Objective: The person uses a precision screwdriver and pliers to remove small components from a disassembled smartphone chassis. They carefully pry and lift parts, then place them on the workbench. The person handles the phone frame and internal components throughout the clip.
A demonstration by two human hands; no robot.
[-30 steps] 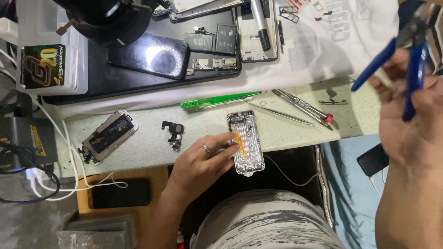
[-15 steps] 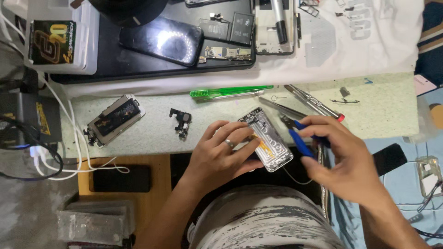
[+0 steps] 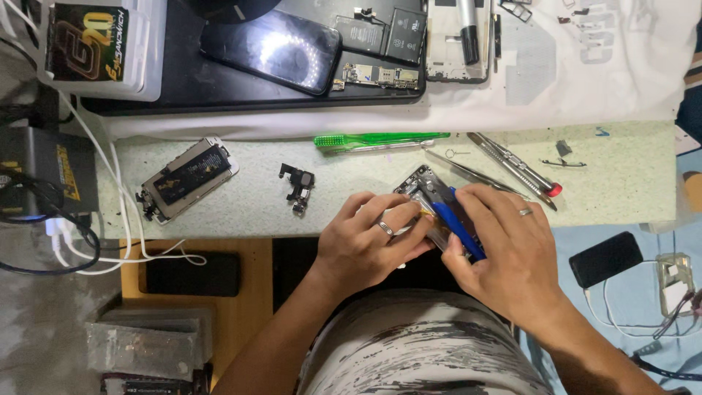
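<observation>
Left hand: I see its fingers closed around the near end of the phone frame, pinning it to the worktop; I judge this grip is there to stop the frame sliding.
Right hand: its fingers are closed on a blue tool, tip pointed into the frame's open back, held low and slanted like a pen, probably for fine control.
Phone frame: lies at the worktop's near edge, right in front of the body, between both hands and partly hidden by them.
Spare tools: a green toothbrush, tweezers and a red-tipped screwdriver lie just beyond the frame, within easy reach I think.
Loose parts: a screen assembly lies face-down to the left; a small black module sits between it and the frame, apart from both.
Black tray: holds a dark phone, a battery and a circuit board, side by side.
White cloth: carries small scattered bits, too small for me to name.
Clear box: at far left; contents hidden behind its label.
Lower shelf: another dark phone lies flat on it.
</observation>
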